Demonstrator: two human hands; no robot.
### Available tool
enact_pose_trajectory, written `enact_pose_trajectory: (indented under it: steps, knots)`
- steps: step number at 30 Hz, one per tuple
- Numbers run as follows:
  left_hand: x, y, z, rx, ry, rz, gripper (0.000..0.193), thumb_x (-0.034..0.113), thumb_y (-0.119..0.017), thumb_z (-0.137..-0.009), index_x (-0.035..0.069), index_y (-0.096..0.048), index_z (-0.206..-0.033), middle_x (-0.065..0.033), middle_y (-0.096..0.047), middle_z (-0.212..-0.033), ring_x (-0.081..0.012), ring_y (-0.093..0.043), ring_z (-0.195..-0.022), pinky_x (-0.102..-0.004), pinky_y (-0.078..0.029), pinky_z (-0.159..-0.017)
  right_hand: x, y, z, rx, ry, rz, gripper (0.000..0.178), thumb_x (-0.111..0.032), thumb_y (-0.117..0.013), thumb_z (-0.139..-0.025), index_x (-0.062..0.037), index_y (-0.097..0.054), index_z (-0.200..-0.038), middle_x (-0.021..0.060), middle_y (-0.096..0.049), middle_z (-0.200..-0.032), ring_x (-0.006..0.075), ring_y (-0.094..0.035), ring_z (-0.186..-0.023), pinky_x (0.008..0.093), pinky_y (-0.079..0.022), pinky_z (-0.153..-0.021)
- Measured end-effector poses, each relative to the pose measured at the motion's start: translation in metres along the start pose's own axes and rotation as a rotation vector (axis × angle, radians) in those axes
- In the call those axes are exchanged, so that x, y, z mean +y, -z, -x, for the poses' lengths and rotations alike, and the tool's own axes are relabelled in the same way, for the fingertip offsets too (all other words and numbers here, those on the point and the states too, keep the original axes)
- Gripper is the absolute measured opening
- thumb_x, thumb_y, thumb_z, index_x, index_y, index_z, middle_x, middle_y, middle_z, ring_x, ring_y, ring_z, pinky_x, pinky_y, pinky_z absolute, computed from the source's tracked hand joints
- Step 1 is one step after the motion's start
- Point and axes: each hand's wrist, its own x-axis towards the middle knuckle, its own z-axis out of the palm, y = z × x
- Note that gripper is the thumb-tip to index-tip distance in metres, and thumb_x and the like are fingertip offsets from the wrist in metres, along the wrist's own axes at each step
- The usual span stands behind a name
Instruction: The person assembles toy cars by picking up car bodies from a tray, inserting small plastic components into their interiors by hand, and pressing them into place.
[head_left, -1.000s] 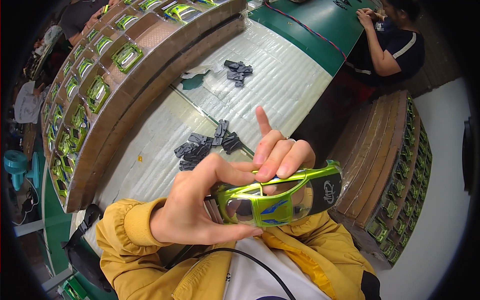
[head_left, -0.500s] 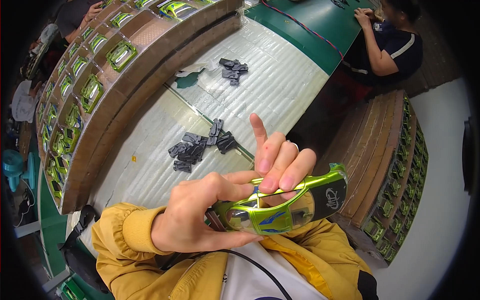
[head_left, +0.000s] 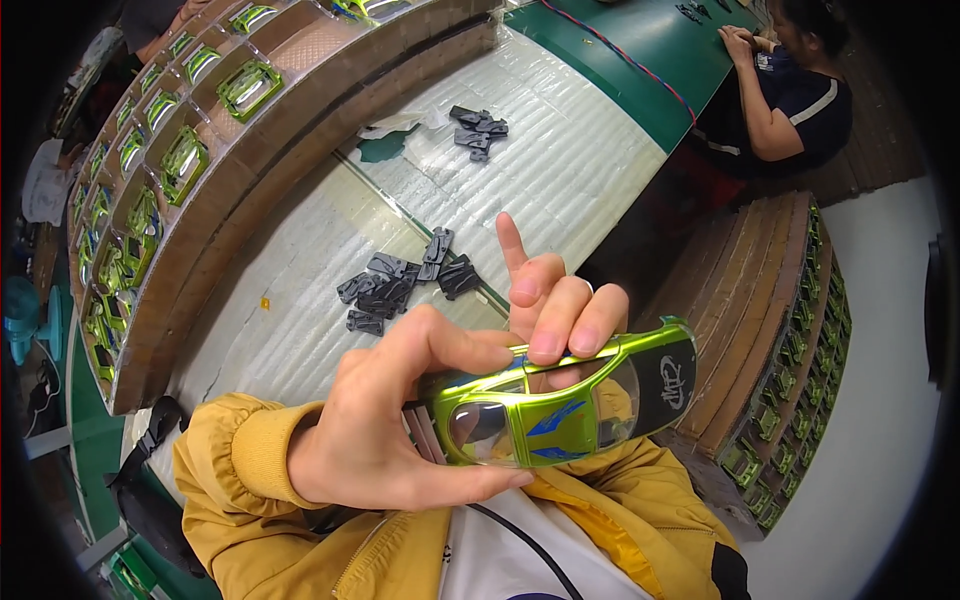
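Observation:
Both my hands hold a shiny lime-green toy car body (head_left: 550, 415) in front of my chest. It has clear windows, blue roof markings and a black panel with a white mark at its right end. My left hand (head_left: 365, 430) grips the left end, thumb and fingers on opposite long sides. My right hand (head_left: 560, 300) curls its fingers over the far side at the window opening, while one finger points up, off the car. A fingertip shows through the window. Beyond my hands lie small dark plastic parts (head_left: 385, 292) in a loose heap.
A second cluster of dark parts (head_left: 478, 132) lies farther back on the pale padded table cover (head_left: 560, 110). Stacked trays with green car bodies stand at left (head_left: 270, 140) and right (head_left: 760, 350). A co-worker (head_left: 780, 110) sits at far right, near a red-blue cable (head_left: 620, 55).
The car body has tilted slightly, showing more of its roof and black panel. My left hand has shifted a little up and left. The surroundings have moved slightly in view.

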Motion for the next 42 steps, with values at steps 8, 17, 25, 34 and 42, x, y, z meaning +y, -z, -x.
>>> enact_pose_trajectory:
  steps: [8,17,25,34,42]
  knots:
    - [-0.005,0.003,-0.001,-0.001,0.034,-0.026,0.054,0.011,-0.079,-0.058,-0.003,-0.042,-0.094,-0.0142,-0.059,-0.093,-0.0159,-0.059,-0.086,-0.0261,-0.046,-0.075,0.005,0.012,0.002,-0.035,-0.077,0.084,0.024,-0.012,-0.065,-0.074,-0.0143,-0.046,-0.088,0.0011,-0.057,-0.079,0.0185,-0.048,-0.099,0.0463,-0.006,-0.105]
    - [-0.006,0.007,-0.008,0.026,0.200,0.028,0.058,0.012,-0.081,-0.056,-0.002,-0.041,-0.096,-0.0108,-0.055,-0.097,-0.0127,-0.053,-0.090,-0.0260,-0.042,-0.080,0.011,0.008,0.003,0.118,-0.050,0.323,0.023,-0.010,-0.067,-0.071,-0.0134,-0.047,-0.082,0.0025,-0.056,-0.071,0.0143,-0.049,-0.077,0.0373,-0.022,-0.100]
    - [-0.009,0.009,-0.010,0.049,0.195,0.002,0.059,0.013,-0.081,-0.056,-0.002,-0.041,-0.096,-0.0132,-0.055,-0.100,-0.0149,-0.054,-0.092,-0.0274,-0.042,-0.082,0.017,0.017,-0.001,-0.052,0.037,0.296,0.030,-0.010,-0.067,-0.069,-0.0094,-0.051,-0.095,0.0007,-0.053,-0.094,0.0132,-0.050,-0.082,0.0322,-0.031,-0.089]
    - [0.002,0.025,-0.015,0.149,0.141,-0.115,0.067,0.014,-0.080,-0.056,-0.002,-0.041,-0.109,-0.0113,-0.055,-0.100,-0.0173,-0.055,-0.092,-0.0277,-0.042,-0.081,0.003,0.012,0.008,0.395,-0.365,-0.007,0.042,-0.009,-0.060,-0.078,-0.0001,-0.042,-0.114,0.0135,-0.050,-0.113,0.0208,-0.047,-0.106,0.0328,-0.038,-0.092]
    - [0.033,0.087,-0.060,0.581,-0.294,-1.375,0.052,0.002,-0.070,-0.056,0.004,-0.053,-0.106,-0.0147,-0.056,-0.100,-0.0277,-0.057,-0.089,-0.0336,-0.047,-0.075,0.014,0.043,0.018,0.502,-0.197,0.394,0.014,0.001,-0.046,-0.084,-0.0010,-0.049,-0.097,0.0073,-0.054,-0.093,0.0138,-0.050,-0.085,0.0262,-0.039,-0.082]
